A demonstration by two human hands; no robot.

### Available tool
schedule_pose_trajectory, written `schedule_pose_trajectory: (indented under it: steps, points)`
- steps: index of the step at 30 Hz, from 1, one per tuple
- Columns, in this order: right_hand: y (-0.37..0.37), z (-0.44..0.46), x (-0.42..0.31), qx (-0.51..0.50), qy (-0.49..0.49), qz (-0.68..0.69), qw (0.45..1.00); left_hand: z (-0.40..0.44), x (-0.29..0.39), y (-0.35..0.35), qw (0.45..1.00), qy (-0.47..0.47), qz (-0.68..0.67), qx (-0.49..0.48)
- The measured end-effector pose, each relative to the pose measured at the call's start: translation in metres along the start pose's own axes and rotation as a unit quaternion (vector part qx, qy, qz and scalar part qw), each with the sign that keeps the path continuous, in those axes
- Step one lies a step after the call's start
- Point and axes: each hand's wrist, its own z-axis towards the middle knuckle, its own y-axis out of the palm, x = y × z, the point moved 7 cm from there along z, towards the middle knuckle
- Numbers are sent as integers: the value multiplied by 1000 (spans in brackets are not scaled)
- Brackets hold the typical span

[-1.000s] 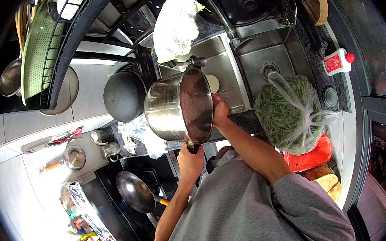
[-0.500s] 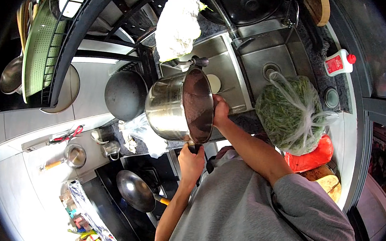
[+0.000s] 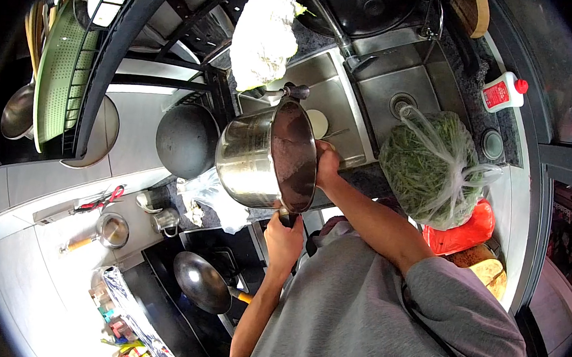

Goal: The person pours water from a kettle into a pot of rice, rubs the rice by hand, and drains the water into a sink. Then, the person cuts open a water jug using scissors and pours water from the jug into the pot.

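A large steel pot (image 3: 247, 155) is tilted on its side at the centre, its open mouth facing right and showing a brownish inside. My left hand (image 3: 282, 241) grips the pot's near handle. My right hand (image 3: 327, 163) is closed on the pot's rim at the right side; some of its fingers are hidden. Behind the pot lies the left sink basin (image 3: 340, 108), with a small pale round thing (image 3: 317, 123) in it. A second pot handle (image 3: 295, 91) points away at the far side.
A clear bag of green vegetables (image 3: 430, 167) sits by the right basin (image 3: 400, 80). A faucet (image 3: 336, 33), white bundle (image 3: 263, 40) and dark wok (image 3: 186, 141) stand around the pot. Another wok (image 3: 202, 282) rests on the stove. A white bottle (image 3: 504, 93) is at right.
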Motion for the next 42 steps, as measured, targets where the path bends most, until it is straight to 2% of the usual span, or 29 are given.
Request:
schedule_pose_trajectory:
  steps: [4,9,11,13,23,26,32,35,37,42]
  points:
    - [6,-9,-4,25,1,5,1000,-1,5,-1,1000,-2,5,1]
    - [4,-6,-1,5,-5,5,1000,-3,5,-1,999,-30,5,-27]
    - [7,-10,-1,15,1,3,1000,-2,4,-1,1000,3,-1,0]
    - [14,-17,-5,13,-15,48,999,-2,3,-2,1000,5,2,-1]
    - [9,-11,4,23,-12,40,999,-6,10,-8,999,-2,35,-1]
    - [10,-9,7,-22,4,65,998,-9,21,-12,998,32,44,8]
    - [5,-8,10,30,6,64,998,-9,12,-9,1000,-1,31,1]
    - [12,-14,4,-13,-19,38,999,-10,15,-11,999,15,45,7]
    - [19,-21,2,-23,17,55,998,-11,17,-11,999,2,49,5]
    - [-14,22,29,-10,9,64,998,-9,4,-8,999,-4,35,6]
